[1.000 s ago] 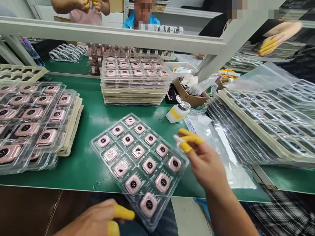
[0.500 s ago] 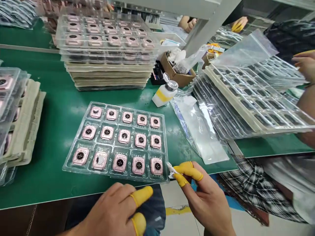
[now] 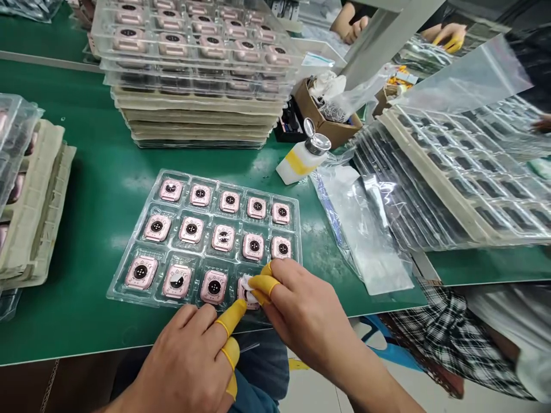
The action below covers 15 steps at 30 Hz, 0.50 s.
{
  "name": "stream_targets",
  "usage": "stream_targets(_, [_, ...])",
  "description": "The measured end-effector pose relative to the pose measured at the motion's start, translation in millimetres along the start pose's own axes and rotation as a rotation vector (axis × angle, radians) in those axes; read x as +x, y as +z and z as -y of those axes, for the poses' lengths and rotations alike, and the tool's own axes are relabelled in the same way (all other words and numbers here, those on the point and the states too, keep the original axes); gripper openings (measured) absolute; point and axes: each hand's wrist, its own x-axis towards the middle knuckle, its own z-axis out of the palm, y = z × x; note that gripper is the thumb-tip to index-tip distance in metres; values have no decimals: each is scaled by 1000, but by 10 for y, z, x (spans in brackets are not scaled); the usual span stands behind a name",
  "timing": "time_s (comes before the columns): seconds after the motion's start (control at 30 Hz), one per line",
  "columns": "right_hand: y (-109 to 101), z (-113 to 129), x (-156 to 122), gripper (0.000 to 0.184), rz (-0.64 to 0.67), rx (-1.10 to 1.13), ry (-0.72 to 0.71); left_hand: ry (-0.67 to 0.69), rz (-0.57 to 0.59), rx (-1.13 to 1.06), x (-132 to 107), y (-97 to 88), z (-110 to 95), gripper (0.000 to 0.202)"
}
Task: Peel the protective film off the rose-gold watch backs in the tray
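Note:
A clear plastic tray of pink smartwatch cases, dark round backs facing up, lies near the table's front edge. Yellow finger cots cover several fingertips of both hands. My right hand pinches a small white wipe against a watch case in the front row, second from the right. My right hand hides the front right corner pocket. My left hand is at the tray's front edge, holding nothing. Its index finger stretches to that same case, the thumb lower and apart; whether the fingertip touches it, I cannot tell.
Behind stands a tall stack of filled trays; another stack is at left. A white pump bottle with its lid up stands near a cardboard box. Plastic bags and tilted trays lie right. Other people's hands show behind.
My right hand has moved left with the wipe, from beside the tray's right edge onto a front-row watch case. My left hand has shifted slightly left, its index finger now closer to the tray.

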Motion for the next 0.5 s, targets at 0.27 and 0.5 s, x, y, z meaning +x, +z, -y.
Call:
stream_targets(0.27, [-2, 70, -6, 29, 0, 47, -9, 13, 22, 2, -1, 5, 19, 6])
stream_targets(0.5, [-165, -147, -188, 15, -22, 71, 53, 29, -23, -36, 41, -11, 62, 4])
